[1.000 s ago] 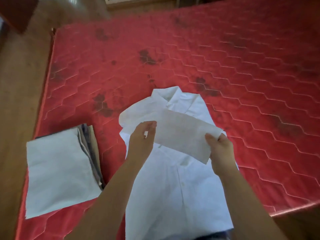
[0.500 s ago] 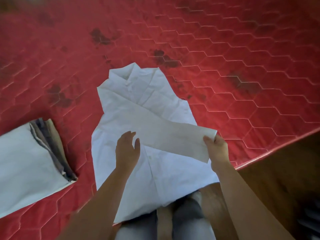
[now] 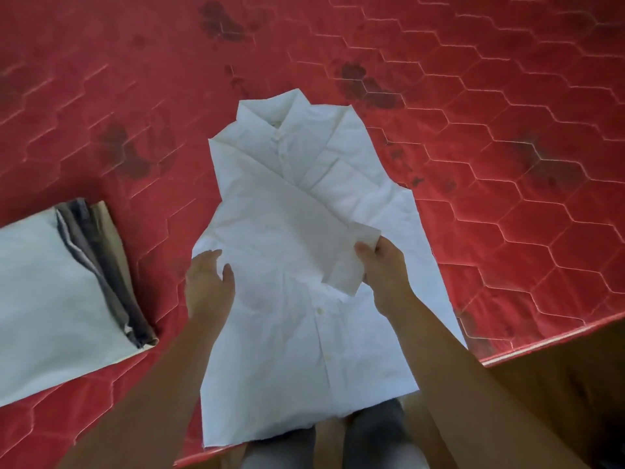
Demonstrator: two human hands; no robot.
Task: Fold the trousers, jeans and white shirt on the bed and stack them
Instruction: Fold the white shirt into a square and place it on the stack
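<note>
1. Two hands work the white shirt (image 3: pixel 304 340), which lies button side up on the red bed (image 3: pixel 507 157), collar (image 3: pixel 287 110) away from the person and hem (image 3: pixel 270 424) hanging over the near edge
2. The right hand (image 3: pixel 385 272) pinches the cuff (image 3: pixel 348 265) of the sleeve (image 3: pixel 297 204), thumb on top and fingers curled beneath. The sleeve runs slantwise across the chest from the far shoulder on the person's left
3. The left hand (image 3: pixel 208 286) has straight, relaxed fingers and grips nothing. It sits at the shirt's left edge, but I cannot tell whether it presses the cloth or hovers just over it
4. The step in hand looks to be laying this sleeve flat. To do it well, press the left palm on the body so it cannot slide, draw the cuff taut, then set it down inside the shirt's outline and smooth the turned-back end
5. A folded pile (image 3: pixel 50 282) lies well apart at the left, pale cloth on top and grey layers at its edge. It is likely the trousers and jeans, and the shirt would go on it last
</note>
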